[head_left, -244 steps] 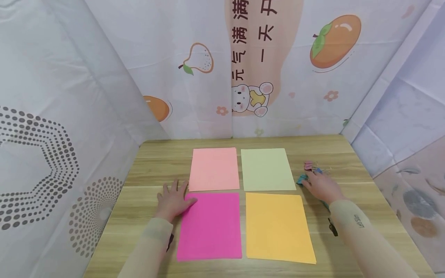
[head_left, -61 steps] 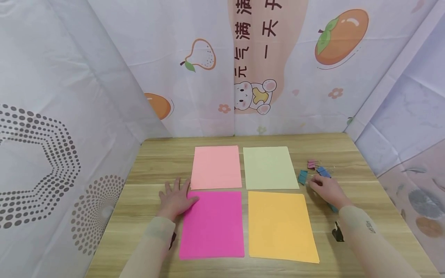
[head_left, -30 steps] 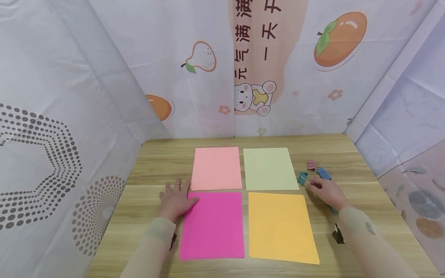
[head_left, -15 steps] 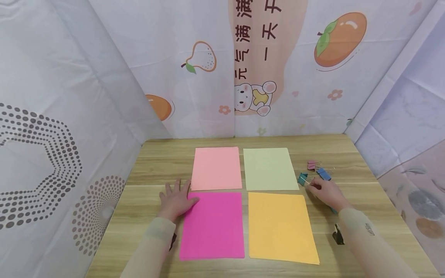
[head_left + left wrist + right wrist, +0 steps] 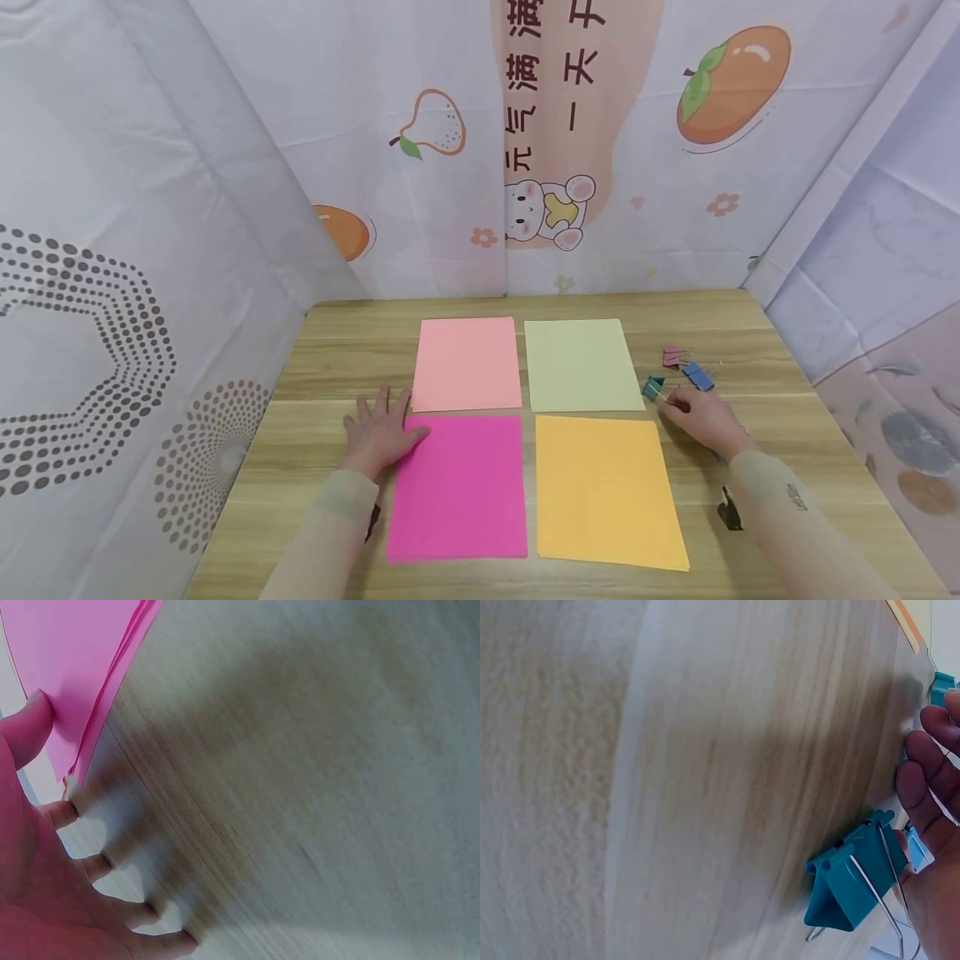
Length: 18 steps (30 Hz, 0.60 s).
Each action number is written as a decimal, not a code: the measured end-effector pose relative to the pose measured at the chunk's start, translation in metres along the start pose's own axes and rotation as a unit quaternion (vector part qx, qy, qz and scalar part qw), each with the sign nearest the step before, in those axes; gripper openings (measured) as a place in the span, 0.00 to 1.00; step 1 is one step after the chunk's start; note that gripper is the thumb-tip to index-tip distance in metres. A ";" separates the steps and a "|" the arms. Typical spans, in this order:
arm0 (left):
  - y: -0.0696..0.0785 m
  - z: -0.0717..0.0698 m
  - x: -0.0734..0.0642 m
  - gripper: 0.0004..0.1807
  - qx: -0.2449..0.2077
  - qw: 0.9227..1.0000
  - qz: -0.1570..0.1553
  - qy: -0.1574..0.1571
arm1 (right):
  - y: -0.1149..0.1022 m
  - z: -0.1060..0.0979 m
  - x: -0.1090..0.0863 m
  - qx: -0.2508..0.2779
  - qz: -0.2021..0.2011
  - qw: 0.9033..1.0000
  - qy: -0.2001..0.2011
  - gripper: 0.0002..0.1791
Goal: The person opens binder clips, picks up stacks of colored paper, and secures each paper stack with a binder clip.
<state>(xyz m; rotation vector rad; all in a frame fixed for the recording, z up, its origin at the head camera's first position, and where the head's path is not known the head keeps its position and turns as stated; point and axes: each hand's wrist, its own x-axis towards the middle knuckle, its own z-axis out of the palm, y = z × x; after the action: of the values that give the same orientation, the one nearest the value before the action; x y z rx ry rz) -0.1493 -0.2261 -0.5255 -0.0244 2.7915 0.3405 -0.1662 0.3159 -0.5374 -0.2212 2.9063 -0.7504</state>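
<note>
The left hand (image 5: 378, 433) lay on the left part of the wooden desk (image 5: 330, 350), and its fingers were spread wide; the thumb rested on the left edge of the magenta paper (image 5: 457, 492), and the tip of the index finger was just beside the pink paper (image 5: 467, 362). The right hand (image 5: 701, 412) was on the right part of the desk, with its fingers narrow and curled, and the tips pinched the wire handle of a teal clip (image 5: 652, 387). This teal clip was on the desk, just beside the right edge of the pale green paper (image 5: 583, 367). Near it, a little farther from the person, lay a pink clip (image 5: 672, 357) and a blue clip (image 5: 699, 375), close to each other. Another clip of teal colour (image 5: 859, 874) sat on the desk near the right wrist, and in the head view the arm hid most of it. The four papers made two rows: pink and pale green at the far side, magenta and orange paper (image 5: 611, 492) at the near side, with narrow strips of desk between the left and the right ones. Behind the desk hung a white curtain (image 5: 450, 50) with printed fruits, flowers, a small animal and Chinese characters.
</note>
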 end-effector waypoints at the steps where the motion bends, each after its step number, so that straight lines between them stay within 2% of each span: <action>1: 0.000 0.000 0.000 0.48 -0.001 1.000 -0.001 -0.001 | 0.000 0.000 0.000 0.000 -0.001 1.000 0.001 0.14; 12: 0.000 -0.001 -0.001 0.47 -0.001 1.000 -0.001 -0.003 | 0.001 0.001 -0.001 -0.005 -0.003 1.000 -0.004 0.12; 18: -0.003 0.003 0.003 0.48 -0.003 1.000 0.000 -0.004 | 0.000 0.000 -0.002 -0.003 -0.005 1.000 -0.006 0.10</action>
<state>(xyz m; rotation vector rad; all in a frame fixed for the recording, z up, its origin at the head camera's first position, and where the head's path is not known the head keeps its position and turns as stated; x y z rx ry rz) -0.1506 -0.2283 -0.5300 -0.0242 2.7829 0.3489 -0.1646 0.3159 -0.5370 -0.2389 2.8993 -0.7383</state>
